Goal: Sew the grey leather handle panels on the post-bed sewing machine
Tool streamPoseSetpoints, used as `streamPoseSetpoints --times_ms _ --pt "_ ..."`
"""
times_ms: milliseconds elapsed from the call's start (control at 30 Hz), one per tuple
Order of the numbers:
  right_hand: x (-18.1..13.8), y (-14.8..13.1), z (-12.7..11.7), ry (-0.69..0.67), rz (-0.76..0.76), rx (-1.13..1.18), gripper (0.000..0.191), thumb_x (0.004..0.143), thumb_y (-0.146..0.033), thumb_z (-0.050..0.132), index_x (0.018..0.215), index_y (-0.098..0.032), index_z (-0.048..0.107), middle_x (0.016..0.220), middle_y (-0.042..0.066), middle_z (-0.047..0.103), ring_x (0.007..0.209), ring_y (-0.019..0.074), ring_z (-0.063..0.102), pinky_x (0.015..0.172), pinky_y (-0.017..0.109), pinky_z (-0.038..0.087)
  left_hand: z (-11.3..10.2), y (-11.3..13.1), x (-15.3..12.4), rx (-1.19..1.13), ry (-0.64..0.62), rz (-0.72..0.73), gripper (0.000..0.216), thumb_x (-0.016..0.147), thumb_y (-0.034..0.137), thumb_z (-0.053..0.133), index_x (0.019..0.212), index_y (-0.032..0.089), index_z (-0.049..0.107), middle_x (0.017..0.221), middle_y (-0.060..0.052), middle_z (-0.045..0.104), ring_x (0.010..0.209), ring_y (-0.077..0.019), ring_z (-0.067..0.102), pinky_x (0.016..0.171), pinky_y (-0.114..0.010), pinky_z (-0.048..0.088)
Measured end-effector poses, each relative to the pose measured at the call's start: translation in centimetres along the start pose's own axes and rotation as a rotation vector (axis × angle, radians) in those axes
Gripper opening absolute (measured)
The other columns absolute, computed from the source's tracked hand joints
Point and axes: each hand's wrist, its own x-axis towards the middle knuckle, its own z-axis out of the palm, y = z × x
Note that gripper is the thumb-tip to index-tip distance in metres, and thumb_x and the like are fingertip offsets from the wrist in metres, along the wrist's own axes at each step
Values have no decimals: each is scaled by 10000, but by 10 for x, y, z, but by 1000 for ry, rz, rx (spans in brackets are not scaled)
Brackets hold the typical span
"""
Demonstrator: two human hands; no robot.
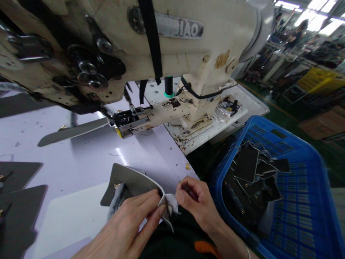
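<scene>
My left hand [134,220] pinches the edge of a dark grey leather-like panel [136,183] with a pale edge, close to my lap. The held end bends upward, and a whitish flap [171,202] sticks out beyond my fingertips. A small gold-coloured metal fitting [116,185] and a strip of cloudy plastic wrap [116,201] show on the panel's left part. Just right of the flap, my right hand [198,202] is closed, thumb against curled fingers. Whatever it holds, if anything, is too small or hidden to name.
A sewing machine [172,54] stands over the pale table [88,158], another grey panel [72,133] beside its narrow arm. More grey panels [21,212] lie at left. On the right, a blue plastic basket [299,144] holds several dark pieces. A black thread spool [168,85] stands behind.
</scene>
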Motion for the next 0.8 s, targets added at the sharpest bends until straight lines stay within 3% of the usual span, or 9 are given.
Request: streamPoseSetpoints --times_ms 100,233,433,567,700,800 --pt "2 -2 -1 44 -98 -152 420 643 -333 913 976 -175 713 799 -33 554 570 62 345 487 206 252 0 1 0 -20 13 -16 121 973 212 444 883 204 524 774 17 550 685 -93 569 646 -234 430" --pt "7 2 1 -8 -176 -207 162 822 -326 780 868 -171 787 746 3 651 613 101 485 572 231 362 -1 2 1 -43 -34 -52 196 984 248 428 825 201 532 744 19 557 668 -95 557 634 -249 404" --pt "7 5 5 -43 -376 -253 112 878 -258 726 897 -177 800 808 56 718 734 160 646 677 261 474 3 1 -3 7 -51 -251 339 925 483 524 733 210 579 661 9 585 562 -120 540 537 -264 359" --pt "5 5 6 -70 -454 -251 112 857 -208 728 942 -195 799 834 60 731 741 167 664 688 266 500 6 5 -4 12 -25 -255 338 924 480 517 734 207 578 645 4 580 550 -124 540 519 -261 351" --pt "6 3 6 -108 -423 -224 110 865 -243 720 924 -202 803 837 61 740 727 163 655 669 263 490 1 7 -6 -63 -99 -139 300 1001 307 368 795 208 563 704 5 590 641 -115 571 629 -260 410" --pt "16 8 -4 -116 -254 -182 140 800 -317 788 815 -179 804 733 41 715 616 133 586 575 241 436 -3 2 -18 -86 -117 -76 271 980 283 417 771 217 577 709 15 611 666 -108 577 682 -245 455"
